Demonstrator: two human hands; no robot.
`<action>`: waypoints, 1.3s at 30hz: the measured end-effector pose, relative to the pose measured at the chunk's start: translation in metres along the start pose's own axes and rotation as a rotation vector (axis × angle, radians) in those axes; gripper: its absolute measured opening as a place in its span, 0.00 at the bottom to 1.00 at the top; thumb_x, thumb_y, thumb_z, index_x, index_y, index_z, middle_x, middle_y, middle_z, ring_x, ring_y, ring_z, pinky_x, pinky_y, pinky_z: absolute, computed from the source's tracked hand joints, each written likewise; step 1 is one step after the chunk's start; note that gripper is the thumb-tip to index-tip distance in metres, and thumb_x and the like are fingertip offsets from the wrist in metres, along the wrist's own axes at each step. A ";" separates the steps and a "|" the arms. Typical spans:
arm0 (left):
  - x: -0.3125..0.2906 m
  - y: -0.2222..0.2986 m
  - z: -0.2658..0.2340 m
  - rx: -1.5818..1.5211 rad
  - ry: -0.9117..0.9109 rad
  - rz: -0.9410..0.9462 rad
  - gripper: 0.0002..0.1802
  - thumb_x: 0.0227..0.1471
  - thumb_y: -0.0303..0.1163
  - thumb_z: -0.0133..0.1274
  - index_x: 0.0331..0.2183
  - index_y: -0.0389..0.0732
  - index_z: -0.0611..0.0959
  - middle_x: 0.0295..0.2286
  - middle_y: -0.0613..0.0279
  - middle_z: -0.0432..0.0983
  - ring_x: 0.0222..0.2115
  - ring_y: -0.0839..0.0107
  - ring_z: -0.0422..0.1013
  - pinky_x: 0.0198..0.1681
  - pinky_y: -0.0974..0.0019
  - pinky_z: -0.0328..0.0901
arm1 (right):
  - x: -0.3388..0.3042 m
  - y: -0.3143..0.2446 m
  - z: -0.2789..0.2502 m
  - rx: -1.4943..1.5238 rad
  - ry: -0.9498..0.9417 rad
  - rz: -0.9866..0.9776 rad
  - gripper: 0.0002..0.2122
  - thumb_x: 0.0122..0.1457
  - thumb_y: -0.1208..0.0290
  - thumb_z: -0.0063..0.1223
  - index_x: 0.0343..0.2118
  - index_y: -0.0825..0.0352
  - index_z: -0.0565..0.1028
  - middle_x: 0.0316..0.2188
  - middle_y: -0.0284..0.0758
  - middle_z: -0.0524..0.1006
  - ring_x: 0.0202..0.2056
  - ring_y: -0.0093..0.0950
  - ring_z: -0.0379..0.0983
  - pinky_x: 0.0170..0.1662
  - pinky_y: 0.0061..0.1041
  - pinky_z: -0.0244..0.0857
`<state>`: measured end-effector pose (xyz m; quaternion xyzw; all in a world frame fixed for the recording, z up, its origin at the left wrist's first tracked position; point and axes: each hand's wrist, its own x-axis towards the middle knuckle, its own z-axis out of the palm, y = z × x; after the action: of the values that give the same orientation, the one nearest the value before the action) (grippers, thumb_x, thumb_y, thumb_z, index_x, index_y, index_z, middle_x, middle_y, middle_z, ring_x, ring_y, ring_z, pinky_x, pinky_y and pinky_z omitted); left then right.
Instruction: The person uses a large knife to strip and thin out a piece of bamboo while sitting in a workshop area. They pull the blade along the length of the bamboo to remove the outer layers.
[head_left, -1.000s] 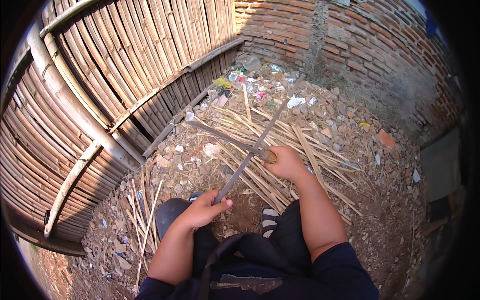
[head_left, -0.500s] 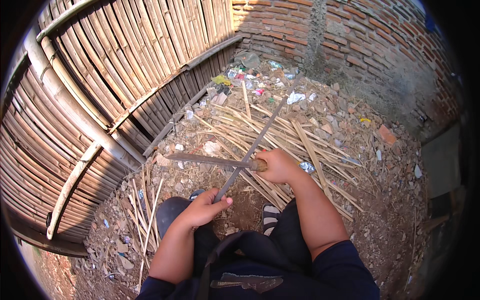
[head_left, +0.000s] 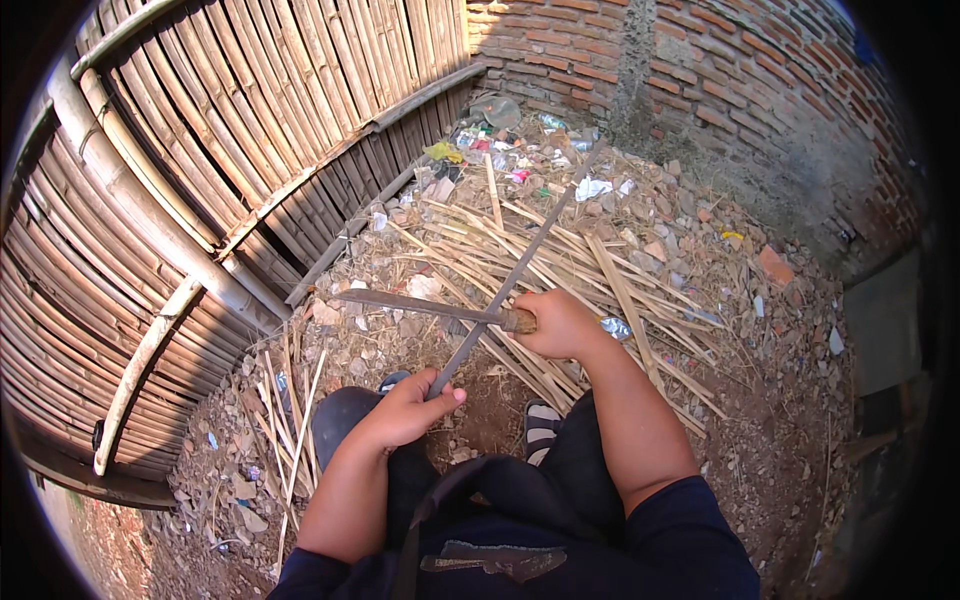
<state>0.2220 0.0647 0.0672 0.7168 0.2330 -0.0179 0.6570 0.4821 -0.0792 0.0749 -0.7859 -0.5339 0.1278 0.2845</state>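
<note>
My left hand grips the near end of a long, thin grey-brown strip, probably bamboo. The strip slants away from me to the upper right, over the litter. In my right hand is a large knife, held by its wooden handle with the fingers wrapped round it. Its long dark blade points left and crosses the strip close to the handle, a short way beyond my left hand. Blade and strip appear to touch at the crossing.
Pale split strips lie in a loose pile ahead, and a smaller bunch rests by my left knee. Rubble and litter cover the ground. A bamboo fence stands left, a brick wall behind.
The knife's blade has tilted slightly, its tip rising a little in view. My right hand has shifted slightly away from me. My left hand and the strip have barely moved.
</note>
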 end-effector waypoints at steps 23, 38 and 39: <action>0.001 -0.004 -0.003 0.059 -0.008 0.021 0.17 0.63 0.45 0.60 0.35 0.42 0.78 0.27 0.77 0.68 0.28 0.84 0.61 0.30 0.74 0.58 | 0.000 -0.004 0.001 -0.049 0.015 -0.017 0.11 0.50 0.60 0.68 0.30 0.62 0.80 0.26 0.42 0.80 0.32 0.47 0.78 0.36 0.43 0.70; 0.003 -0.006 -0.001 0.104 0.019 -0.007 0.15 0.63 0.42 0.60 0.38 0.39 0.79 0.30 0.73 0.74 0.32 0.81 0.66 0.37 0.72 0.63 | 0.001 0.000 0.004 -0.059 0.006 -0.010 0.13 0.49 0.58 0.67 0.32 0.60 0.81 0.27 0.44 0.80 0.33 0.48 0.78 0.36 0.44 0.71; 0.003 -0.006 -0.001 0.104 0.017 -0.009 0.15 0.63 0.42 0.60 0.38 0.39 0.79 0.30 0.73 0.74 0.32 0.81 0.66 0.37 0.72 0.63 | 0.001 0.000 0.004 -0.065 0.013 -0.020 0.13 0.49 0.57 0.67 0.32 0.60 0.81 0.27 0.44 0.81 0.33 0.48 0.78 0.36 0.44 0.71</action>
<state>0.2223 0.0667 0.0612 0.7490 0.2405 -0.0269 0.6168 0.4805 -0.0772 0.0721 -0.7901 -0.5439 0.1022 0.2636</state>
